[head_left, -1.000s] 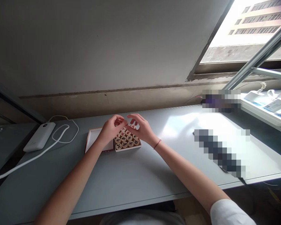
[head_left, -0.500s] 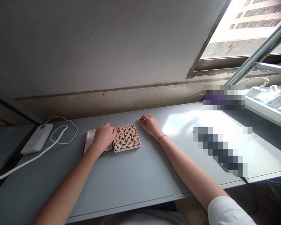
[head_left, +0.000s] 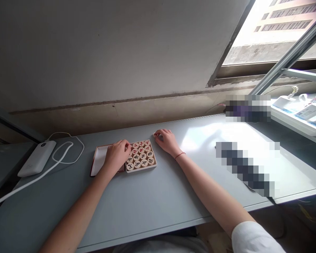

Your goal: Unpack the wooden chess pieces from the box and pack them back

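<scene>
A shallow box holds rows of round wooden Chinese chess pieces, with black characters in the near rows and red in the far ones. Directly left of it lies the box lid, white inside with a reddish rim. My left hand reaches over the lid, its fingers curled together at the box's far left corner; whatever is in them is hidden. Behind the box, to the right, my right hand pinches a red-marked Chinese chess piece between thumb and fingers, low over the table.
On the grey table, a white power bank with a looped white cable stands at the left. A blurred dark object lies at the right. A wall rises behind, and a white shelf tray is at far right.
The whole view has shifted slightly. Both hands keep nearly the same places beside the box, and the left fingers look a little more curled.
</scene>
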Motion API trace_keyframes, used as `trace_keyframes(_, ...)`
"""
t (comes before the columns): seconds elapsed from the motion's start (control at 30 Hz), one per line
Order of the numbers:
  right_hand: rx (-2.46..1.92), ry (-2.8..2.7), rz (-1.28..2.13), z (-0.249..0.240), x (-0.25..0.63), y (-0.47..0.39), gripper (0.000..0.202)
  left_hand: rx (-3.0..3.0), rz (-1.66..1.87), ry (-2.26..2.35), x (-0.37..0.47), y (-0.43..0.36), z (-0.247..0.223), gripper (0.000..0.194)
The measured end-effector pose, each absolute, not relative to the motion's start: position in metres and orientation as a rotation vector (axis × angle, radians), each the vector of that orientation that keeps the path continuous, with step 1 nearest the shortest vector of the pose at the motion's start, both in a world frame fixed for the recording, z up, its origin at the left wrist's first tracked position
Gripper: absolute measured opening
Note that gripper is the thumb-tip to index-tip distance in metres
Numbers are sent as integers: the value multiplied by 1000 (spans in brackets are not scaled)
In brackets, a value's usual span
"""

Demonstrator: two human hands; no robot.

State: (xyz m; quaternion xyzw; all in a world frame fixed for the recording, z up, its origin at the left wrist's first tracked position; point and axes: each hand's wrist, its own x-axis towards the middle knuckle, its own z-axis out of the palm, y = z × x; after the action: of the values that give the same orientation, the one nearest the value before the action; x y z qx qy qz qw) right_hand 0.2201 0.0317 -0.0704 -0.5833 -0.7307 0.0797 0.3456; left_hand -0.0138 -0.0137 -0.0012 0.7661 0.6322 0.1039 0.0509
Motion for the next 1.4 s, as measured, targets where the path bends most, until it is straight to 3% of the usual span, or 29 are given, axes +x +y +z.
trace_keyframes(0.27,-1002,-2012,55,-42,182,-1,33,2103,704,1613,-12,-7,11,21)
trace_keyframes(0.4,-899,-2015,113,-36,169,-11,23,1862,768,1400,0,-7,17,26)
trace_keyframes(0.63,-1215,-1745,74,-50,204,17,17,2023,833,1569,-6,-5,2,23)
trace_keyframes(0.77,-1347,-1808,95,-64,220,32,24,2072,862,1616,-17,-3,-12,21)
trace_keyframes(1.4,-1464,-1838,318,-72,219,36,19,2117,873,1592,-19,-6,-19,21)
